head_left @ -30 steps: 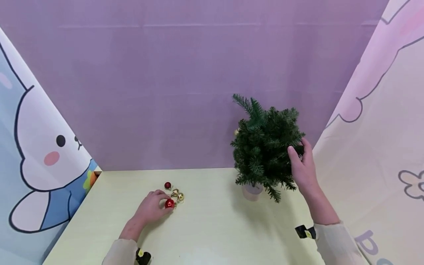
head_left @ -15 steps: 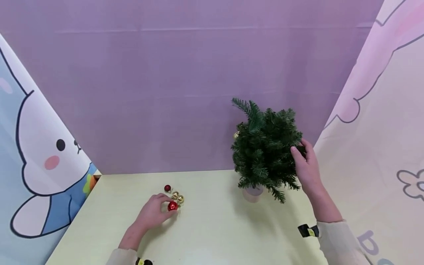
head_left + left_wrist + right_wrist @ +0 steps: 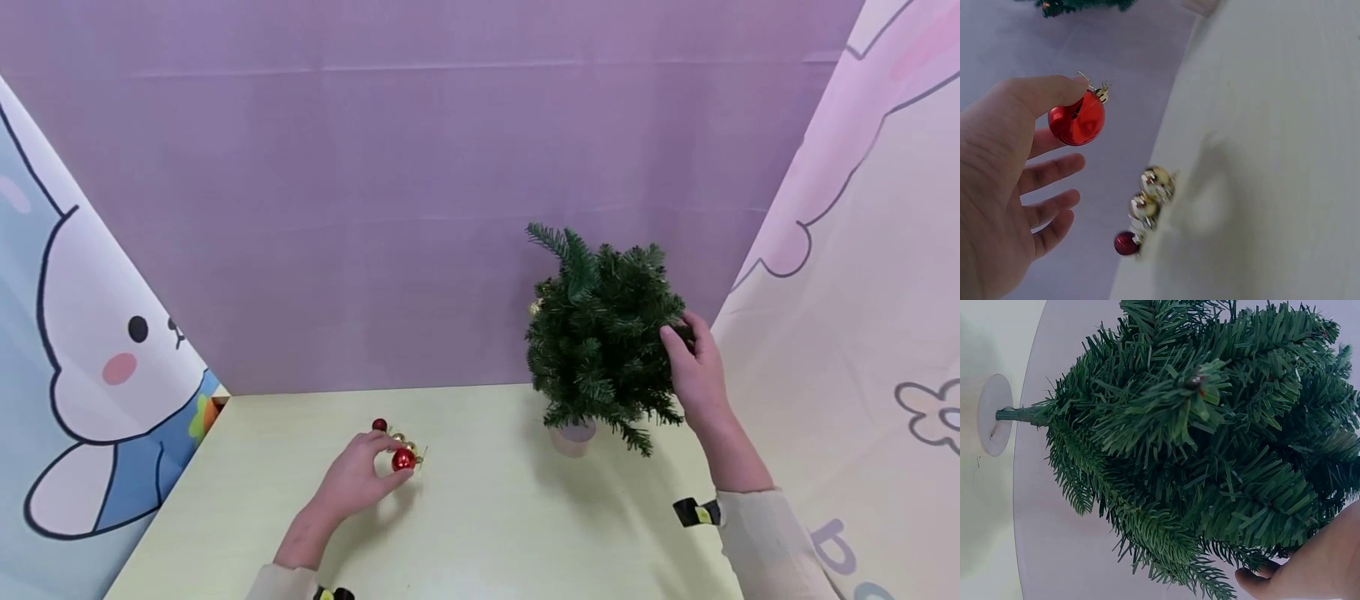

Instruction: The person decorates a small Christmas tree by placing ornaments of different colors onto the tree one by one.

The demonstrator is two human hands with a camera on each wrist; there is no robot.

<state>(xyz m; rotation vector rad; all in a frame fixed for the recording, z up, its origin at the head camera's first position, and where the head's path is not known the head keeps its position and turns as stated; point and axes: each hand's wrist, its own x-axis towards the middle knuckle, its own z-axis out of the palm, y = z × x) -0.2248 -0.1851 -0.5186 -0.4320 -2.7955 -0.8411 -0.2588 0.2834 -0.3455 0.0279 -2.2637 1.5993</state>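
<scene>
A shiny red Christmas ball (image 3: 403,460) is pinched between the thumb and index finger of my left hand (image 3: 354,482). In the left wrist view the red ball (image 3: 1079,122) hangs clear of the table, its gold cap and wire loop showing, the other fingers spread loosely. Just beyond it lie two gold balls (image 3: 1155,181) and a smaller dark red ball (image 3: 379,425). At the right, a small artificial Christmas tree (image 3: 596,342) stands on a round pale base (image 3: 573,442). My right hand (image 3: 697,375) grips the tree's right side, some fingertips hidden among its needles.
A gold ornament (image 3: 535,308) shows at the tree's left edge. The pale table (image 3: 480,517) ends against a purple backdrop (image 3: 390,208). Printed cloth panels flank both sides, a white bunny (image 3: 112,308) on the left one.
My left hand has drawn the red ball away to the right and lifted it off the table, partly covering the gold balls. My right hand keeps hold of the tree, which has barely shifted.
</scene>
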